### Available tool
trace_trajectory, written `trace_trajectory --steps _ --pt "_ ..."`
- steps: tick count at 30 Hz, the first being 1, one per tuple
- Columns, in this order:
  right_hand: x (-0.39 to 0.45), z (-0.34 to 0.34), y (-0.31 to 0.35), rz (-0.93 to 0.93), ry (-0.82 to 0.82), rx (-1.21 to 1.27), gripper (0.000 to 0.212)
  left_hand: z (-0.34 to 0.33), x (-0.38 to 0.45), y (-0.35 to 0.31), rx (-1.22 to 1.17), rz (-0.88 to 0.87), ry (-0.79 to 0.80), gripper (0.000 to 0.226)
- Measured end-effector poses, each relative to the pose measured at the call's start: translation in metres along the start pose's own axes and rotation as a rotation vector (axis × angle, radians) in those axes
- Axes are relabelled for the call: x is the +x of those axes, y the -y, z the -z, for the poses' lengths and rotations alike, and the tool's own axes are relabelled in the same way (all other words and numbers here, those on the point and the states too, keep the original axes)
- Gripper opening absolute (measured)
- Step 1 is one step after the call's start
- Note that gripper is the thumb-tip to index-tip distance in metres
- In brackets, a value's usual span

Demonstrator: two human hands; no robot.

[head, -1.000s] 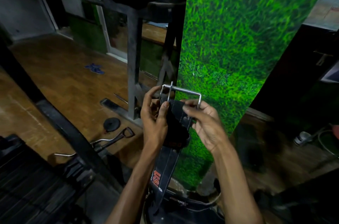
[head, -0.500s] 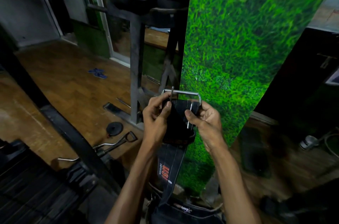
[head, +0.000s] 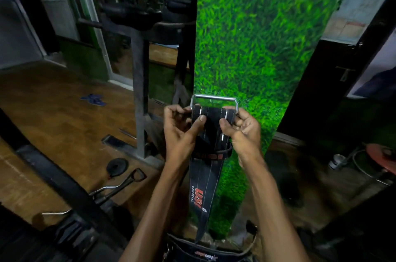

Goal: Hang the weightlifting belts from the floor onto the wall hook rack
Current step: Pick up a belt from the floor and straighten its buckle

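At centre frame, the left hand [head: 182, 131] and right hand [head: 242, 128] each pinch the buckle end of a black weightlifting belt [head: 209, 133] before the green wall [head: 257, 36], apparently not yet hung, with no hook rack visible.

Green artificial-grass wall panel [head: 257, 36] ahead, wooden parquet floor [head: 53, 100] to the left, dark metal machine post [head: 140, 94] standing on it, small black weight plate [head: 117, 166] beside a triangular cable handle [head: 137, 177], blue item [head: 93, 99] farther back, red disc [head: 381, 154] at far right
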State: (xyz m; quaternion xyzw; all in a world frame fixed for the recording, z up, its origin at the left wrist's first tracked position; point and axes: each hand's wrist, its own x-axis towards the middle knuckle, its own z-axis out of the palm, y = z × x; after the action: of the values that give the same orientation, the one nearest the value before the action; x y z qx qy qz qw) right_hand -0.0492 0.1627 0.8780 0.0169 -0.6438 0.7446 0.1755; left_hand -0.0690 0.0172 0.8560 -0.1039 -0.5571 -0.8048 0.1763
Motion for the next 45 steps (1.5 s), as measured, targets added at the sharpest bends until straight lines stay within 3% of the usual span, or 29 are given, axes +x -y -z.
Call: trace_trajectory --steps 5,9,14,24,34,39,43,45 --pt "0.017 0.023 0.034 0.088 -0.075 -0.078 0.033 -0.045 0.022 -0.009 -0.065 -0.037 0.113 0.055" --pt "0.027 0.044 0.068 0.198 -0.145 -0.283 0.029 -0.09 0.032 -0.024 -0.081 -0.065 0.164 0.063" --pt "0.033 0.062 0.123 0.405 -0.202 -0.533 0.035 -0.145 0.033 -0.065 -0.163 -0.208 0.18 0.057" --pt "0.065 0.101 0.245 0.717 -0.331 -0.54 0.034 -0.246 0.08 -0.146 -0.24 -0.396 0.258 0.058" --pt "0.094 0.14 0.333 0.741 -0.364 -0.412 0.029 -0.332 0.114 -0.209 -0.288 -0.432 0.402 0.055" --pt "0.103 0.159 0.322 0.636 -0.336 -0.381 0.038 -0.344 0.119 -0.19 -0.158 -0.482 0.397 0.065" --pt "0.104 0.167 0.305 0.629 -0.331 -0.395 0.03 -0.341 0.115 -0.171 -0.08 -0.579 0.375 0.056" --pt "0.104 0.167 0.306 0.639 -0.348 -0.413 0.035 -0.343 0.116 -0.17 -0.07 -0.547 0.342 0.048"
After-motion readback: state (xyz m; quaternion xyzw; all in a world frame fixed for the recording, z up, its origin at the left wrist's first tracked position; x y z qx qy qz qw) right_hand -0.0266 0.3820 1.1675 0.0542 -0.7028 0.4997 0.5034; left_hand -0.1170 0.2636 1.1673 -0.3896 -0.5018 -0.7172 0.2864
